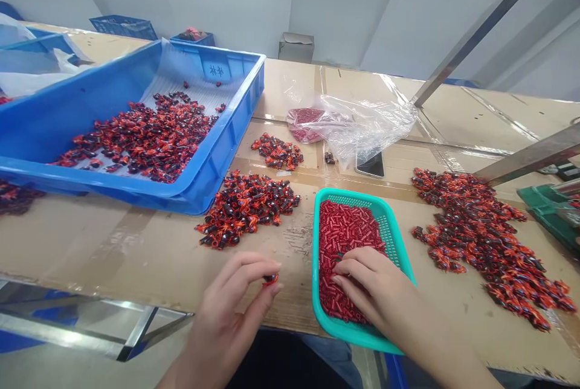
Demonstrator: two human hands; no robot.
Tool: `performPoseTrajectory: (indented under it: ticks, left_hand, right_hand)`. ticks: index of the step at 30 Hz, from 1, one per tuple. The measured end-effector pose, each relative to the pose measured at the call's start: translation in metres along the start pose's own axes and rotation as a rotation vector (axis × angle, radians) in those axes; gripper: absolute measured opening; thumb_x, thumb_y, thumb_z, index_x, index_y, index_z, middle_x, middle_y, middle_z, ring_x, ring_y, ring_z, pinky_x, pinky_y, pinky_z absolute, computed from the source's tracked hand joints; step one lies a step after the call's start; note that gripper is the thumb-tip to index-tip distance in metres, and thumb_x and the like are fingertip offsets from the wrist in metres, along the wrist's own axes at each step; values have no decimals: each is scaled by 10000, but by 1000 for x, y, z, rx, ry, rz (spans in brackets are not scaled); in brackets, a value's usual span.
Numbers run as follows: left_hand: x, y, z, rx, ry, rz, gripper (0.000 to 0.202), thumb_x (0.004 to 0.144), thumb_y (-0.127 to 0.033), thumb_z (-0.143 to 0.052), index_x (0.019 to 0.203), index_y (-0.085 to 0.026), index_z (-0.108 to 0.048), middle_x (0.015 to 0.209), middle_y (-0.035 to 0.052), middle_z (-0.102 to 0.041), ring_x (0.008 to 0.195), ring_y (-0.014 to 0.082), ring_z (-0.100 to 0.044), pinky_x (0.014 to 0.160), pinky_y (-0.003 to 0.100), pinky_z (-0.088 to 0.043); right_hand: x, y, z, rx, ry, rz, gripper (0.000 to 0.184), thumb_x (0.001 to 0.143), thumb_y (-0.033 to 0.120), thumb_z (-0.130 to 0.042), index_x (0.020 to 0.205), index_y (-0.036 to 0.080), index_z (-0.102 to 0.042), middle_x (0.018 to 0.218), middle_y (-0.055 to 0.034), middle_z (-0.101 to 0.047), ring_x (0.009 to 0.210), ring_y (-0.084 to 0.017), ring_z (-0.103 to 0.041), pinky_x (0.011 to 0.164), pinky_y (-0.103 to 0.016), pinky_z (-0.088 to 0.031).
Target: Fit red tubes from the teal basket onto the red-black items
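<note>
Between the thumb and fingers of my left hand [240, 304] is a small black and orange-red part [270, 279], held over the table's front edge. My right hand [367, 283] reaches into a green plastic basket [399, 244] filled with short dark red tubes [348, 226]. Its fingertips are drawn together among the tubes, and whatever they grip is hidden. Behind my left hand lies a pile of black and orange-red parts [249, 202], with a smaller pile [277, 151] farther back.
A large blue bin [190, 189] with many such parts stands at left. More parts [484, 238] are heaped at right, near a slanted metal bar [534, 153] and a green tool [550, 214]. Behind the basket are a clear plastic bag [362, 120] and a phone [370, 163].
</note>
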State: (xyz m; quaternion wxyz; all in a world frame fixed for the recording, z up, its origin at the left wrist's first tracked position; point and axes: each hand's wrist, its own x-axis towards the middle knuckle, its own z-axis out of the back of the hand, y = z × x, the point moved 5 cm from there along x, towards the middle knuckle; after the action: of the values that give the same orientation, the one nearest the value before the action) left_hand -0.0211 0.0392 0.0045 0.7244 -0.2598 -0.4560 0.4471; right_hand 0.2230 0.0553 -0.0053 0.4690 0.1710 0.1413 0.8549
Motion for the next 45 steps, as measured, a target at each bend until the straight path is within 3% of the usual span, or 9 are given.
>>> performPoseTrajectory:
  ticks: [3,9,15,22,26,30,34,39,45]
  left_hand:
    - [-4,-8,2,17,-47,-27,389,950,-44,-655,1269,-266,-629,1152,23,-731,1126,150,-711,1023,217,-557]
    - [-5,-26,2,36,-21,-124,468,922,-60,-707,1324,-261,-578,1061,-5,-786,972,140,-750,909,239,-582]
    - [-3,-36,0,162,7,-219,336,970,-49,-647,1264,-204,-596,979,-14,-831,869,119,-779,881,257,-562]
    - [0,-46,-9,186,71,-310,286,983,-15,-619,1222,-171,-618,1003,8,-852,889,111,-790,888,240,-560]
    - [-4,-43,-7,110,129,-217,257,994,-48,-629,1203,-197,-638,1007,16,-852,895,132,-804,886,261,-592]
    - [-12,-42,-2,-121,70,-105,212,1027,-192,-679,1207,-252,-585,1067,9,-855,963,136,-825,1111,278,-521]
    - [-11,-46,1,-247,-27,-71,153,1032,-273,-689,1097,-310,-556,1045,-57,-863,935,102,-831,1132,207,-492]
    - [3,-57,-3,-20,107,-153,83,1051,-354,-651,1059,-285,-696,851,-69,-857,804,135,-834,900,258,-602]
    - [-2,-57,-7,-126,-29,-141,6,1047,-280,-664,1049,-275,-668,866,-80,-841,647,81,-790,872,248,-568]
  right_hand:
    - [1,5,12,121,-79,-60,166,1060,184,-529,976,233,-663,951,-63,-701,873,-216,-670,785,-361,-573]
    - [2,40,29,349,-154,-44,184,1028,151,-527,865,235,-542,777,-2,-625,709,-153,-608,627,-268,-509]
    - [9,80,34,244,-343,208,211,880,4,-569,860,214,-561,734,-16,-635,670,-153,-584,604,-259,-497]
    - [12,87,27,87,-332,224,219,899,31,-567,755,196,-587,680,-23,-633,636,-157,-531,588,-266,-450]
    - [17,75,30,371,-144,64,186,949,154,-645,784,206,-576,713,19,-636,648,-125,-559,598,-222,-448]
    - [16,61,22,782,192,-246,245,950,440,-732,905,207,-670,801,14,-654,734,-131,-604,636,-208,-468]
    - [9,64,13,1076,385,-290,444,987,631,-608,971,202,-717,792,-5,-611,736,-145,-552,607,-222,-425]
    - [8,69,9,1169,376,-315,608,933,776,-565,815,191,-677,689,7,-512,666,-139,-455,593,-260,-361]
    - [10,76,-4,1293,325,-311,648,817,838,-643,736,205,-535,621,44,-442,576,-93,-352,500,-245,-262]
